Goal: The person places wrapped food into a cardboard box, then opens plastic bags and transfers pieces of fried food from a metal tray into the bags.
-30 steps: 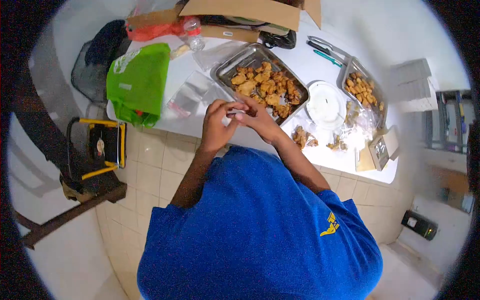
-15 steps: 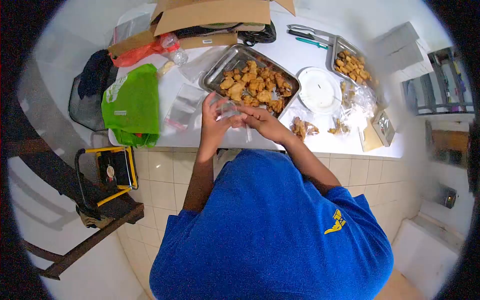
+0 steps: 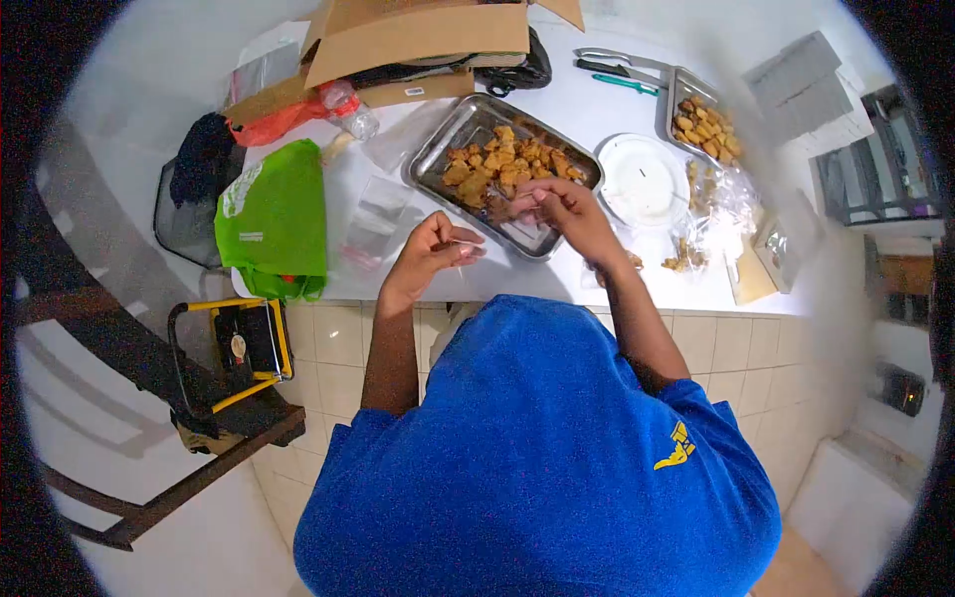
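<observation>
My left hand [image 3: 430, 261] is in front of the tray's near left side, its fingertips pinched on a piece of clear plastic. Over the near right part of the large metal tray [image 3: 435, 146], my right hand [image 3: 572, 221] has its fingers closed on thin clear plastic too. Whether both pieces belong to one bag I cannot tell. Browned fried food pieces [image 3: 507, 159] lie in the tray, partly behind my right hand. Flat clear bags [image 3: 376, 219] rest on the white table left of the tray.
Around the tray are a green bag [image 3: 274, 224], a plastic bottle [image 3: 350, 111], a cardboard box [image 3: 418, 45], a white plate [image 3: 645, 184], knives [image 3: 627, 72], a smaller tray of food [image 3: 704, 129], filled clear bags [image 3: 721, 204] and a small box [image 3: 774, 249].
My hands were together and have moved apart. The right one has gone right and up over the tray, while the left one stays near the table's front, holding clear plastic.
</observation>
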{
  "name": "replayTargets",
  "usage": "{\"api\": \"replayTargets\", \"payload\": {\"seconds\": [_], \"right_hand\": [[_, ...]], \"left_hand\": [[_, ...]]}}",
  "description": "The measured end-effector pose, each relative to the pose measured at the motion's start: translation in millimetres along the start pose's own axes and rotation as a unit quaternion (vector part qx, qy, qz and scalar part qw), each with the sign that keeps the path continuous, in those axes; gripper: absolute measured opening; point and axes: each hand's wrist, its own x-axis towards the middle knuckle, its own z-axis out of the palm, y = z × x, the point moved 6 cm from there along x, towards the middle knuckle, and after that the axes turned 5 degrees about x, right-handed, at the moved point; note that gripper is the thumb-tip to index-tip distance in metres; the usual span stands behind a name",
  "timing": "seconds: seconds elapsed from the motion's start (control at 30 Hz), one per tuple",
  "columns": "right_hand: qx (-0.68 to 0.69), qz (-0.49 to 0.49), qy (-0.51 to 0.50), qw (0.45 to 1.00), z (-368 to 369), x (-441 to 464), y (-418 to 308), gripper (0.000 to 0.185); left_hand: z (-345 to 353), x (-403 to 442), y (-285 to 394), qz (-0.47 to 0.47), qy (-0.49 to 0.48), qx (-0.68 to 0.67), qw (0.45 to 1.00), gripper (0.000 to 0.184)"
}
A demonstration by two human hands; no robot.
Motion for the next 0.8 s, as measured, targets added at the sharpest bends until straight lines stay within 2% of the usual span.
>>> {"api": "replayTargets", "payload": {"seconds": [0.07, 0.13, 0.27, 0.3, 0.33, 0.37, 0.47, 0.57, 0.67, 0.7, 0.77, 0.8], "right_hand": [[-0.052, 0.003, 0.026, 0.998, -13.3, 2.5, 0.8, 0.026], [-0.053, -0.016, 0.024, 0.998, -17.8, 4.0, -6.5, 0.028], [-0.155, 0.0, 0.094, 0.983, -41.0, 1.0, 6.4, 0.027], [-0.087, 0.033, 0.08, 0.992, -32.6, -0.1, -1.8, 0.027], [-0.075, 0.04, 0.081, 0.993, -32.7, 1.2, 1.3, 0.027], [-0.063, 0.047, 0.084, 0.993, -34.2, 2.3, 6.3, 0.026], [-0.082, 0.058, 0.072, 0.992, -35.7, 4.3, 13.4, 0.024], [-0.104, 0.051, 0.062, 0.991, -35.6, 10.0, 20.7, 0.026], [-0.125, 0.031, 0.061, 0.99, -41.3, 20.3, 32.1, 0.032], [-0.115, 0.039, 0.056, 0.991, -37.1, 23.2, 29.3, 0.033], [-0.117, 0.059, 0.066, 0.989, -28.1, 25.7, 23.5, 0.032], [-0.103, 0.053, 0.059, 0.992, -21.8, 26.4, 18.8, 0.032]], "left_hand": [[-9.0, 2.8, -7.1, -0.043, 0.046, -0.032, 0.998, 0.031], [-17.7, 6.3, -14.1, -0.033, 0.061, -0.058, 0.996, 0.032], [-22.2, 6.0, -16.7, -0.014, 0.08, -0.097, 0.992, 0.033], [-24.6, 5.4, -17.8, -0.011, 0.085, -0.096, 0.992, 0.033], [-27.0, 6.0, -20.8, -0.008, 0.088, -0.094, 0.992, 0.033], [-28.7, 7.0, -23.3, -0.005, 0.09, -0.092, 0.992, 0.032], [-41.4, 8.3, -24.3, 0.024, 0.177, -0.033, 0.983, 0.031], [-51.4, 6.8, -18.2, 0.045, 0.194, -0.005, 0.98, 0.031], [-53.7, -5.1, -6.1, 0.014, 0.242, 0.034, 0.969, 0.033], [-59.0, -8.3, -0.2, 0.041, 0.289, 0.146, 0.945, 0.033], [-63.6, -14.6, 10.7, 0.09, 0.369, 0.36, 0.852, 0.035], [-58.6, -16.4, 19.7, 0.129, 0.4, 0.376, 0.826, 0.035]]}}
